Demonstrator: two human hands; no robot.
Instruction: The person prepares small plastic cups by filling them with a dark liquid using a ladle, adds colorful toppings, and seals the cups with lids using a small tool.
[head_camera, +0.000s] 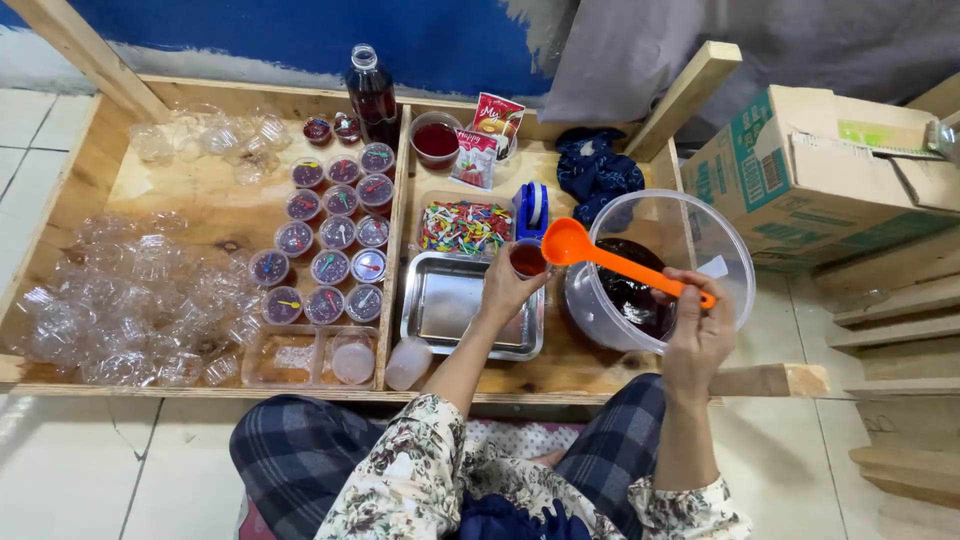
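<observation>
While the left hand closes around a small clear cup of dark red liquid, it keeps the cup upright over the far edge of a steel tray, seemingly so that drips land on metal. Just beside it the right hand grips the handle of an orange ladle, fingers wrapped shut, bowl level at the cup's rim and the handle crossing a big clear tub of dark liquid, so the dip is near. Filled, lidded cups stand in rows to the left, empty ones heaped beyond, well apart. A dark bottle and a box of coloured spoons sit at the back. Everything rests on a low, wooden-walled worktop on a tiled floor, against a blue wall, with a cardboard box at the right
</observation>
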